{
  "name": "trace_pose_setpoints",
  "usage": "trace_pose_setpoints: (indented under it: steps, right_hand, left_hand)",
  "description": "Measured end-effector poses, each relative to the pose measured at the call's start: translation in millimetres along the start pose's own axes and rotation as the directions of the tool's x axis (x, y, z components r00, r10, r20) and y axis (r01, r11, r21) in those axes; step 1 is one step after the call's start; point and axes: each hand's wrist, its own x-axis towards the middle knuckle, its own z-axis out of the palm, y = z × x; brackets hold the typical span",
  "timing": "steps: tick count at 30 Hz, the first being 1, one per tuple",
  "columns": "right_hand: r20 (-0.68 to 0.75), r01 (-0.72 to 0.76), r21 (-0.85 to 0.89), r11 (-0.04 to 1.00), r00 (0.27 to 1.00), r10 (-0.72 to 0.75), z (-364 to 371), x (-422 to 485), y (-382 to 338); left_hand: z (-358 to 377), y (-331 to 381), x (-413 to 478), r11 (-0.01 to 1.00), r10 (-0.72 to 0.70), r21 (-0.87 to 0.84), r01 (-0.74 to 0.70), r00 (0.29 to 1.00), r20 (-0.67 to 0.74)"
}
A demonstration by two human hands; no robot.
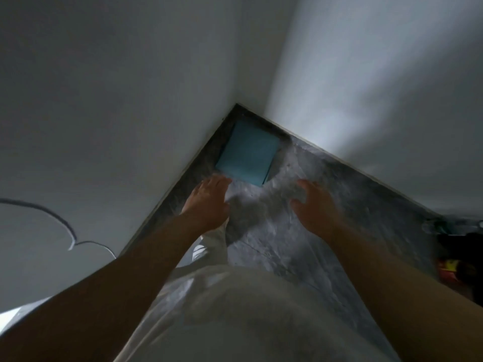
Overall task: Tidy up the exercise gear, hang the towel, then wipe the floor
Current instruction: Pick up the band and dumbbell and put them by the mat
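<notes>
A teal rectangular block [247, 152], flat and foam-like, lies on the grey marbled floor [300, 231] tight in the corner where two white walls meet. My left hand [206, 202] hovers just below the block's near left corner, fingers apart, holding nothing. My right hand [313, 205] is spread open to the right of the block, a short way from it, also holding nothing. Both arms reach forward and down from the bottom of the view. The picture is dim and motion-blurred.
White walls close the corner on the left and right. A dark cable [52, 218] loops on the left wall. Dark and red-yellow objects [454, 259] sit on the floor at the right edge. My light clothing [235, 309] fills the lower middle.
</notes>
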Motion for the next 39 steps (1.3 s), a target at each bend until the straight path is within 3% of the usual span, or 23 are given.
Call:
trace_pose_setpoints:
  steps: [10,16,23,31,39]
  right_hand:
    - [0.048,-0.051,0.076,0.996,0.998,0.048,47,-134,58]
    - [0.078,-0.072,0.14,0.988,0.995,0.062,84,-175,55]
    - [0.155,-0.059,0.1,0.993,0.987,0.043,139,-223,26]
    - [0.228,0.091,0.002,0.996,0.97,-0.089,204,-301,-36]
    - [0.334,0.331,-0.142,0.933,0.903,-0.27,232,-337,-72]
  left_hand:
    - [51,20,-155,0.994,-0.111,0.007,0.111,0.994,-0.023]
    - [72,5,-208,0.982,-0.187,-0.019,0.187,0.982,0.0]
    - [94,-40,-283,0.965,-0.255,-0.067,0.254,0.967,-0.01]
    - [115,-112,-407,0.914,-0.38,-0.175,0.366,0.923,-0.056]
    - [136,-118,-488,0.853,-0.482,-0.286,0.437,0.869,-0.11]
